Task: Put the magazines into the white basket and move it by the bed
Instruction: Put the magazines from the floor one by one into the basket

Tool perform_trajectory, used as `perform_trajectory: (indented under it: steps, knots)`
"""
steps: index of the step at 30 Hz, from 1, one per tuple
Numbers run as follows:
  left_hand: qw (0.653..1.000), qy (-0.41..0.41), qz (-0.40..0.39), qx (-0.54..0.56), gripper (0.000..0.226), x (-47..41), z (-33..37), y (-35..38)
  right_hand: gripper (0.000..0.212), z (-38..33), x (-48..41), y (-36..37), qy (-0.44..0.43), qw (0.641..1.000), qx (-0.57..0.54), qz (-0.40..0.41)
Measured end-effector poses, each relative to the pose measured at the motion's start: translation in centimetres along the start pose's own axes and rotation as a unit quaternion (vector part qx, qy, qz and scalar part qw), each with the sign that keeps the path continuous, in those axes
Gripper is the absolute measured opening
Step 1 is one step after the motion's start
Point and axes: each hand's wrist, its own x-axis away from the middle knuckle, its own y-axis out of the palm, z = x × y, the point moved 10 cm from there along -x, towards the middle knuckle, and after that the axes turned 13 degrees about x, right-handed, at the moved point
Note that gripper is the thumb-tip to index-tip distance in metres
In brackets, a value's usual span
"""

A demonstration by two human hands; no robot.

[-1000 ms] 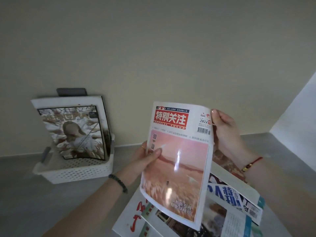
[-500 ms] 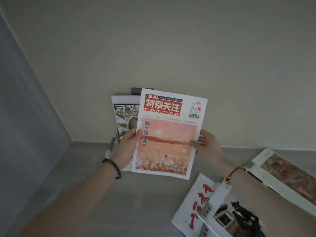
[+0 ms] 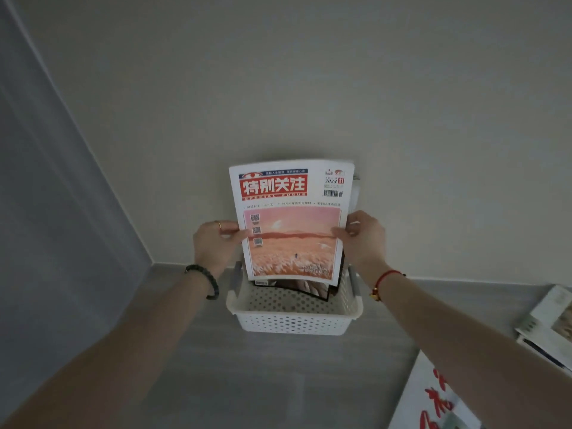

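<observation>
I hold a magazine (image 3: 292,221) with a red title and a pink sunset cover upright over the white basket (image 3: 294,320). My left hand (image 3: 216,243) grips its left edge and my right hand (image 3: 362,239) grips its right edge. The magazine's bottom edge hangs just above the basket's opening. Behind it another magazine (image 3: 309,287) stands inside the basket, mostly hidden, with only its dark lower edge showing. The perforated basket sits on the grey floor against the beige wall.
More magazines lie on the floor at the right: one with red brush lettering (image 3: 433,400) at the bottom right and a stack (image 3: 548,326) further right. A grey wall (image 3: 46,212) closes off the left side.
Both hands carried the pink magazine leftward to the basket and now hold it upright right over the opening. The view turned, so the basket sits centred and the floor magazines moved to the right.
</observation>
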Motion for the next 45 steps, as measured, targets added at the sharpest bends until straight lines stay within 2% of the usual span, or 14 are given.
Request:
perform_trajectory:
  steps: [2,6,9,12,14,15,17,20,25,29,40,43,45]
  knots:
    - [1.000,-0.018,-0.002,-0.004,0.006,-0.4,-2.3,0.5,0.010,1.4,-0.2,1.4,0.014,1.000,0.010,0.004]
    - [0.998,-0.049,-0.021,-0.025,0.014,-1.0,-6.4,1.6,0.010,4.1,-0.2,3.6,0.036,0.999,0.020,-0.001]
    - [0.998,-0.048,-0.014,-0.028,0.013,-1.5,-7.5,2.0,0.012,6.0,0.0,4.4,0.061,0.998,-0.010,0.000]
    - [0.999,-0.050,-0.015,0.016,0.030,-2.1,-7.7,2.5,0.032,6.7,-0.2,4.5,0.076,0.996,-0.032,0.020]
    - [0.995,-0.054,-0.055,0.058,0.047,-2.3,-7.5,3.7,0.054,6.4,-0.8,4.4,0.060,0.998,-0.018,0.022]
    - [0.993,-0.054,-0.084,0.070,0.049,-2.3,-7.3,4.5,0.059,6.2,-1.2,4.6,0.053,0.998,-0.020,0.010]
    - [0.987,-0.062,-0.133,0.069,0.040,-2.3,-7.0,6.0,0.055,5.6,-2.0,5.3,0.046,0.997,-0.043,-0.038]
    - [0.984,-0.077,-0.149,0.066,0.036,-2.6,-6.7,6.7,0.043,5.0,-3.0,5.6,0.039,0.994,-0.065,-0.076]
    - [0.986,-0.053,-0.138,0.071,0.037,-2.6,-5.8,6.1,0.031,3.4,-2.9,4.4,-0.031,0.995,-0.077,-0.050]
    - [0.986,-0.041,-0.143,0.074,0.037,-3.3,-5.0,5.8,0.023,2.5,-3.3,4.0,-0.051,0.994,-0.095,-0.028]
    - [0.981,-0.076,-0.175,-0.032,0.037,-2.8,-6.9,6.9,0.026,5.4,-3.1,6.6,-0.014,0.991,0.012,-0.133]
    - [0.988,-0.083,-0.132,-0.002,0.039,-2.0,-7.1,5.7,0.039,5.5,-2.8,5.6,-0.009,0.988,0.033,-0.153]
    - [0.992,-0.103,-0.072,0.024,0.056,-1.3,-7.4,4.2,0.051,5.7,-2.3,3.6,0.001,0.989,0.030,-0.142]
